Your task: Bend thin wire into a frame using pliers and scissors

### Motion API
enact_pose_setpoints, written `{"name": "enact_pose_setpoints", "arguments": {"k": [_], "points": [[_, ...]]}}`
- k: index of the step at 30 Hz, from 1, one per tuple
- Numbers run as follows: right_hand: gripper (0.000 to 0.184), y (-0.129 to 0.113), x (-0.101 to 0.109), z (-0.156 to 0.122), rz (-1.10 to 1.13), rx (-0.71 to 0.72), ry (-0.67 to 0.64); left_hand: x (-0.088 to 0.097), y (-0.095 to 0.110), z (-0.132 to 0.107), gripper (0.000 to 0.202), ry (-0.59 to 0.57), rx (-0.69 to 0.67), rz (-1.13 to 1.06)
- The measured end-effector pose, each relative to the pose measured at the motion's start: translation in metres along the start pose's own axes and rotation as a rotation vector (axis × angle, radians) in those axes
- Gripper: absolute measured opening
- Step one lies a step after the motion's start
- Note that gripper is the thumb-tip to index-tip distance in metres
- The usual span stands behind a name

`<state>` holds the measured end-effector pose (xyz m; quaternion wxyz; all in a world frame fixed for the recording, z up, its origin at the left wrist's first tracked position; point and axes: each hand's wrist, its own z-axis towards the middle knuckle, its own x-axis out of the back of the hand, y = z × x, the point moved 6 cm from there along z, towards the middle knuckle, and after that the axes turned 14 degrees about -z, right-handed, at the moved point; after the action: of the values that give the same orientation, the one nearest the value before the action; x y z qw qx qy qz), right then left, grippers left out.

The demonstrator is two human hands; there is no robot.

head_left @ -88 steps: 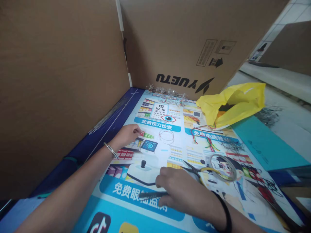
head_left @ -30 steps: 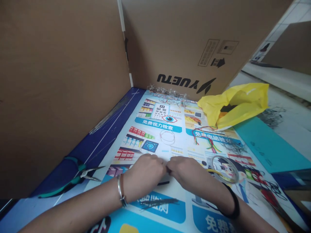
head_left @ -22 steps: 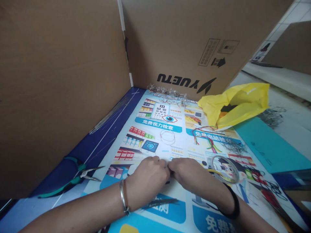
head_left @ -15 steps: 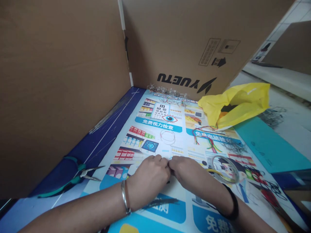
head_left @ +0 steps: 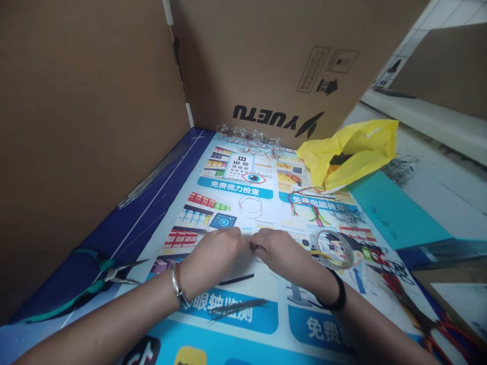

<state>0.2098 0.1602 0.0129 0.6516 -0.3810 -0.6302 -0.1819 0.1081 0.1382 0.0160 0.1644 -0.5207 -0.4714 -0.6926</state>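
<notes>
The left hand and right hand meet fingertip to fingertip over the printed poster on the desk, fingers pinched narrow; what they grip cannot be told. A black strip lies just below them

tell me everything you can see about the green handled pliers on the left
The pliers have teal-green handles and slim, pointed metal jaws that stand slightly apart. They lie flat on the dark blue strip beside the printed poster, near the cardboard wall, jaws pointing toward the poster. Neither hand touches them.
</notes>
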Motion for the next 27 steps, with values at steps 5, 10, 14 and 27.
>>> {"name": "enact_pose_setpoints", "arguments": {"k": [5, 10, 14, 27], "points": [[0.009, 0.017, -0.004, 0.006, 0.398, -0.19, 0.055, 0.007, -0.024, 0.007, 0.023, 0.158, 0.107, -0.294], [0.017, 0.024, -0.026, 0.008, 1.068, -0.355, 0.071, 0.002, -0.046, 0.009, 0.01, 0.258, 0.329, -0.812], [0.021, 0.021, -0.033, 0.008, 1.249, -0.391, 0.157, -0.007, -0.048, 0.008, 0.005, 0.303, 0.426, -1.13], [0.023, 0.015, -0.036, 0.007, 1.393, -0.372, 0.332, -0.011, -0.04, 0.009, 0.007, 0.385, 0.375, -1.398]]}}
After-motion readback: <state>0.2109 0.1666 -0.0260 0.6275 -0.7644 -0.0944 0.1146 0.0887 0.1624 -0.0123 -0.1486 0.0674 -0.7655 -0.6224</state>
